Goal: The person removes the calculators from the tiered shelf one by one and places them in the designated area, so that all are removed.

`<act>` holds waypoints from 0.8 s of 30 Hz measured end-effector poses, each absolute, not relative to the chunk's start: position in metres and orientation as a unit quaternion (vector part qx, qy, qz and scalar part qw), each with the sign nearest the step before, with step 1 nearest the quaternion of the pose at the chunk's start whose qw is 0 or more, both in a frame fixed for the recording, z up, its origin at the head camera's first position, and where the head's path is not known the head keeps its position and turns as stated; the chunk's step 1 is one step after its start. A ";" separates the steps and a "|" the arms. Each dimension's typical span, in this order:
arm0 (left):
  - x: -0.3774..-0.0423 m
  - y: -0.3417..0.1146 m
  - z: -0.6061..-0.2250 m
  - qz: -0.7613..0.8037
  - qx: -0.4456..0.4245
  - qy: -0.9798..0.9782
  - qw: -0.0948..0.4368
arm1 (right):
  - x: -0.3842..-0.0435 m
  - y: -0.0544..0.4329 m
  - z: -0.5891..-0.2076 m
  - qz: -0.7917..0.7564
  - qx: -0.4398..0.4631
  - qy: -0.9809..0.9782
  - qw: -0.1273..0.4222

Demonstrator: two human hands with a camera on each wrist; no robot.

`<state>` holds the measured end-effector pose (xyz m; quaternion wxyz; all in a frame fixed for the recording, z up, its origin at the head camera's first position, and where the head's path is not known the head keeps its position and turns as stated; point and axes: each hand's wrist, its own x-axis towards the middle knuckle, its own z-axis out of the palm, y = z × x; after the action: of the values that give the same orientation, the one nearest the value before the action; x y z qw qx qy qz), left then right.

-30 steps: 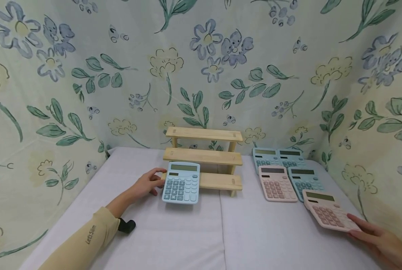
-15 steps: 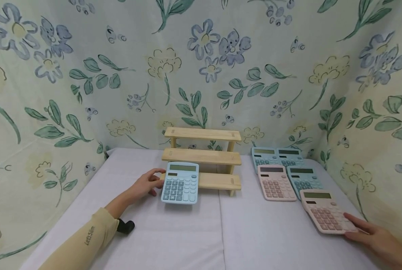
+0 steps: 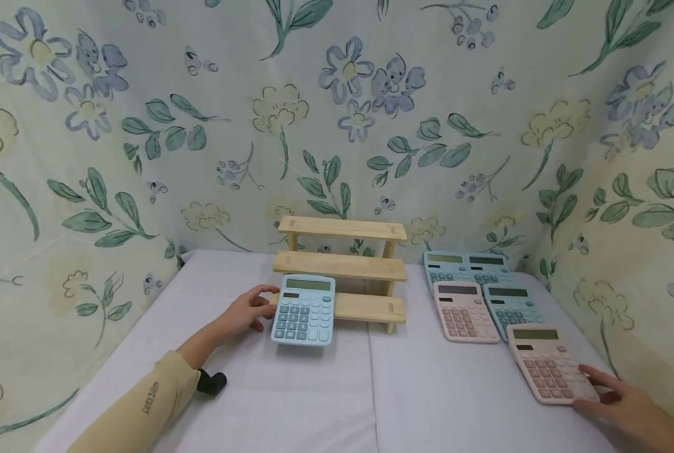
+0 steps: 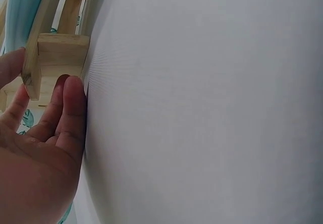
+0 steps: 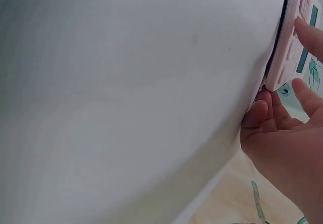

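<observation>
A light blue calculator [image 3: 304, 308] leans on the front of the lowest step of a three-tier wooden stand [image 3: 341, 263]. My left hand [image 3: 247, 311] holds the left end of that step, just beside the calculator. The left wrist view shows fingers [image 4: 11, 65] against the end of the wooden board [image 4: 33, 67]. At the right, my right hand [image 3: 625, 402] grips the near right corner of a pink calculator [image 3: 546, 365] that lies on the cloth. In the right wrist view, one finger lies over its keys and others curl at its edge [image 5: 282, 57].
Behind the held one lie a second pink calculator [image 3: 466, 313] and several blue calculators [image 3: 512, 305], partly overlapping. White cloth [image 3: 427, 402] covers the table. Floral fabric [image 3: 348, 145] encloses the back and sides. A black object [image 3: 212, 382] sits by the left forearm.
The pink calculator in my right hand has turned to a straighter angle and come down flat toward the cloth. My left hand and the blue calculator on the stand stay in place.
</observation>
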<state>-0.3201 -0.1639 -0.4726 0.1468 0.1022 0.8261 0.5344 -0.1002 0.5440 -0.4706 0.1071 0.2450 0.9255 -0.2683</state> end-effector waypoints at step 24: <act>-0.320 -0.163 -0.474 0.531 0.095 0.830 0.141 | -0.110 0.504 -0.472 -0.206 0.290 0.929 0.104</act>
<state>-0.3201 -0.1627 -0.4739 0.1414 0.0950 0.8299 0.5313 -0.1104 0.5037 -0.4719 0.1040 0.2895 0.9289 -0.2063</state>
